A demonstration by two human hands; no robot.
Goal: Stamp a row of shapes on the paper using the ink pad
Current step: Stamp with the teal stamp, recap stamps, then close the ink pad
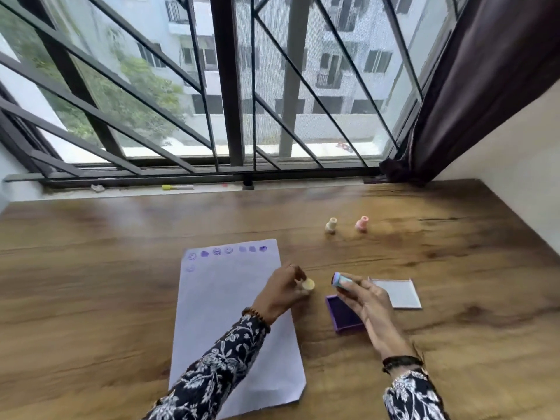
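Paper, white rectangular sheet [230, 313], flat on brown wooden table [91, 283]; row of purple stamped shapes [227, 251] along its far edge, one faint mark beneath row's left end. Left hand [283, 291] over paper's right edge, fingers closed round cream stamp [308, 285]. Right hand [368, 304] right of paper, fingertips pinching pale blue stamp [341, 281], inked face toward paper. Open purple ink pad [344, 313] right of paper, partly under right hand; its white lid [397, 294] farther right. Cream and pink stamps [331, 225] upright beyond paper's far right corner.

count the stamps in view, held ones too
4. A yellow stamp is in the left hand, a blue stamp in the right hand, and a cream stamp and pink stamp stand on the table behind.
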